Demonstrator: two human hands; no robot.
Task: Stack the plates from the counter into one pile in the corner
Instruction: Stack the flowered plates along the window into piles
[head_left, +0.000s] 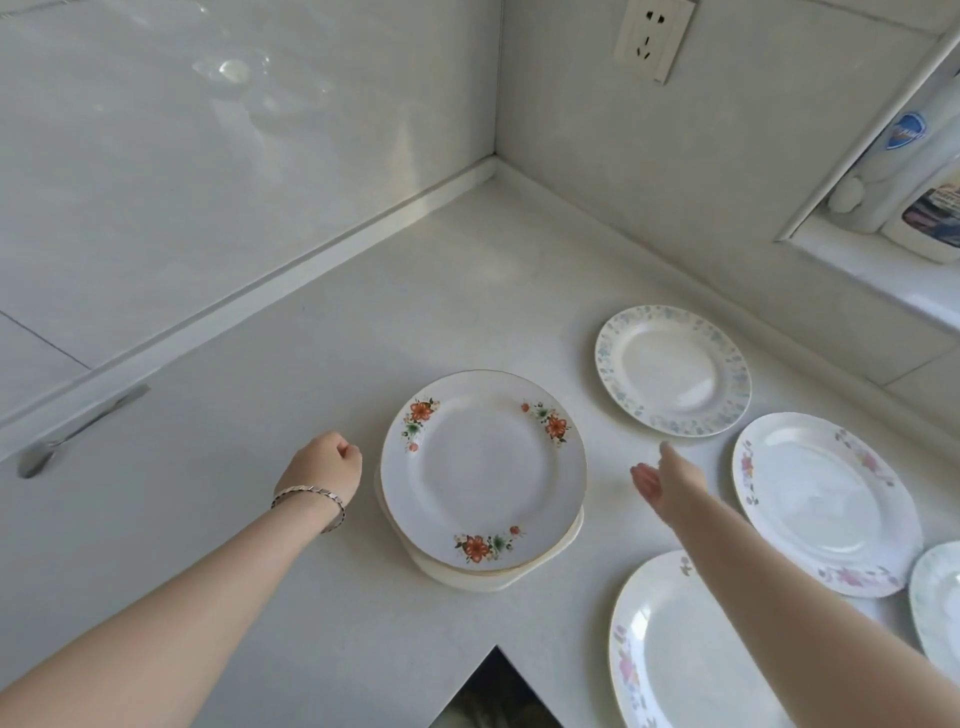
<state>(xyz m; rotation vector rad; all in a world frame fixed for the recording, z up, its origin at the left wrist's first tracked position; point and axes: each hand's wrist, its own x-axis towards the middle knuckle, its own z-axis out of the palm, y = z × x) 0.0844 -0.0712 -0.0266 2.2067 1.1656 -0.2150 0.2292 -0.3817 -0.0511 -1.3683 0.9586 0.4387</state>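
A small pile of plates (483, 467) sits mid-counter, topped by a white plate with orange flowers; cream plate edges show beneath it. My left hand (327, 467), wearing a bracelet, is curled loosely just left of the pile, holding nothing. My right hand (670, 480) hovers open just right of the pile, fingers extended, empty. Single plates lie to the right: a blue-flowered plate (672, 369), a pink-flowered plate (826, 504), another pink-flowered plate (675, 649) under my right forearm, and a pale plate (937, 597) cut off at the right edge.
The white counter (415, 291) runs back to the wall corner (493, 161). A wall socket (652, 36) is above. Bottles (904, 171) stand on a window ledge at right. A dark gap (493, 696) notches the counter's front edge.
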